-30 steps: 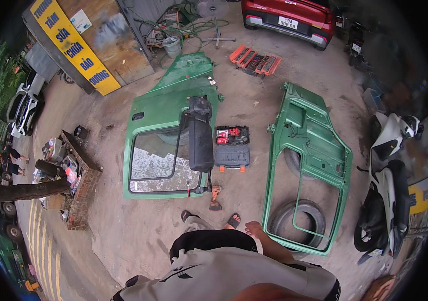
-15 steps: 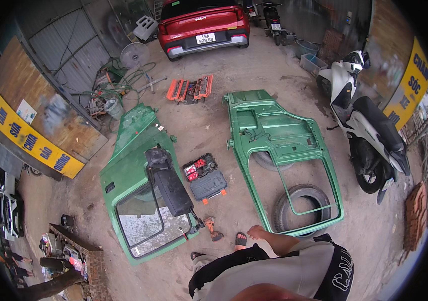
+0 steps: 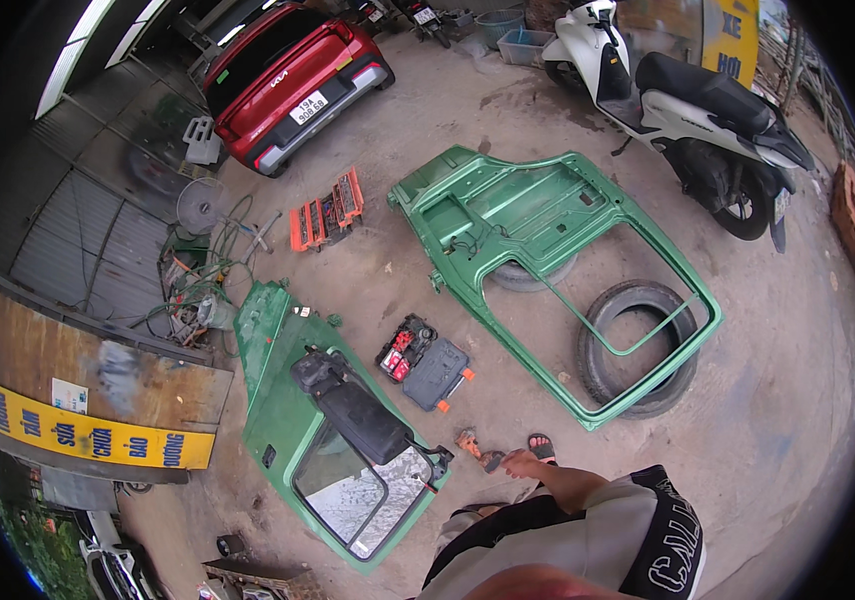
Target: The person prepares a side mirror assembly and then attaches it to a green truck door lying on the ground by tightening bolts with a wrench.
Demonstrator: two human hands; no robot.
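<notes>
Two green vehicle doors lie flat on the ground: one (image 3: 267, 412) glazed with a black mirror (image 3: 362, 418) over it, the other (image 3: 552, 195) with a bare window opening. Two tyres show through that opening: one (image 3: 590, 350) mostly visible, the other (image 3: 553, 273) largely covered.

One orange-and-black cordless drill (image 3: 469, 444) lies on the ground beside the glazed door. The person's right grip (image 3: 519, 464) hangs just beside its base; whether its fingers are spread or pressed together, or touch the drill, cannot be told. The left grip is out of view, its state unknown.

Of the containers, one dark tool case (image 3: 435, 373) lies open, red and black pieces packed in one half, its lid bearing two orange latches. One orange toolbox (image 3: 351, 190) stands open, its trays holding dark tools too small to identify. Two tubs, one bluish (image 3: 499, 22) and one clear (image 3: 525, 48), stand near one white scooter (image 3: 722, 95).
</notes>
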